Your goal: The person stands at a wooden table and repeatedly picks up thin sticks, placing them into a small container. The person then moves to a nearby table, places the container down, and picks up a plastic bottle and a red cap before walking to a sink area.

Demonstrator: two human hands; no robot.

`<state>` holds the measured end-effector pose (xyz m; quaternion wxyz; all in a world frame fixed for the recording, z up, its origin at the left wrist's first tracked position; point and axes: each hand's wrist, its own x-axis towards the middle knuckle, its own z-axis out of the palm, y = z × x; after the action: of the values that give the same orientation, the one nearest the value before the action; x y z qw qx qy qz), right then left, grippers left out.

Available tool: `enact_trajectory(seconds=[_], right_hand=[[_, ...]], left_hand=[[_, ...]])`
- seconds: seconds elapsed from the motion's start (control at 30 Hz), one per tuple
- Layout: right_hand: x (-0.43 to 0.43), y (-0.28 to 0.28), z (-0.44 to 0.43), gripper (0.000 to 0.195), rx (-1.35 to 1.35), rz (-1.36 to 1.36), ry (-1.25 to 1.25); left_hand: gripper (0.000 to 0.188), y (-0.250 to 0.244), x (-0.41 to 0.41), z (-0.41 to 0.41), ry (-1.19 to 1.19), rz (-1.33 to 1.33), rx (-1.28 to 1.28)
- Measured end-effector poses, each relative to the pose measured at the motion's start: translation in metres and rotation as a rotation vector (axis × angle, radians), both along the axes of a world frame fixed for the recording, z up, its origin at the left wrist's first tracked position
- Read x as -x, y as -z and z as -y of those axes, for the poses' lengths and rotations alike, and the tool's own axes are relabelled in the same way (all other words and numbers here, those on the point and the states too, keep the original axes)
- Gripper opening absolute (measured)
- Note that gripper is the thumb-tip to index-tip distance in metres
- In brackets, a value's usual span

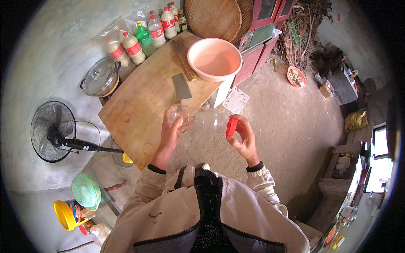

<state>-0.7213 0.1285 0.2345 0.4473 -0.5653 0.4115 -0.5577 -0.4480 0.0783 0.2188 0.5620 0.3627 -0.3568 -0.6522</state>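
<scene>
A clear plastic jar (208, 121) lies sideways in the air in front of my body, over the gap between the wooden board and the floor. Around its base end, at the left, my left hand (172, 125) is wrapped. My right hand (245, 136) pinches the red screw lid (231, 127) at the jar's other end, thumb below and fingers above. Whether the lid is threaded on or merely against the mouth, I cannot tell. The see-through jar looks empty.
On the wooden board (136, 114) are a pink basin (215, 60), a straw whisk (185, 60) and a grey rectangular slab (182, 87). Behind it stand several bottles (134, 47) and a lidded pot (101, 77). A standing fan (55, 132) is at left, a green strainer (85, 191) below it.
</scene>
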Motion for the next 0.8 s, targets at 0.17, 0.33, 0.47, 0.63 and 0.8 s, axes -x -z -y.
enact_trajectory(seconds=[0.17, 0.33, 0.47, 0.63, 0.8], right_hand=[[-0.028, 0.000, 0.001, 0.072, -0.140, 0.161, -0.055], [-0.058, -0.003, 0.011, 0.072, -0.218, 0.135, -0.255], [-0.078, 0.001, 0.007, 0.080, -0.545, 0.253, -0.678], [-0.125, -0.009, 0.026, 0.103, -0.721, 0.396, -1.238], [-0.149, -0.007, 0.008, 0.117, -0.956, 1.276, -1.098]], left_hand=[[0.066, -0.001, -0.036, -0.002, -0.040, 0.010, 0.124], [0.071, 0.008, -0.077, -0.017, -0.107, 0.033, 0.109], [0.074, 0.007, -0.106, -0.030, -0.143, -0.017, 0.118], [0.079, 0.006, -0.138, -0.041, -0.024, -0.028, 0.162], [0.083, -0.008, -0.166, -0.045, 0.014, -0.007, 0.288]])
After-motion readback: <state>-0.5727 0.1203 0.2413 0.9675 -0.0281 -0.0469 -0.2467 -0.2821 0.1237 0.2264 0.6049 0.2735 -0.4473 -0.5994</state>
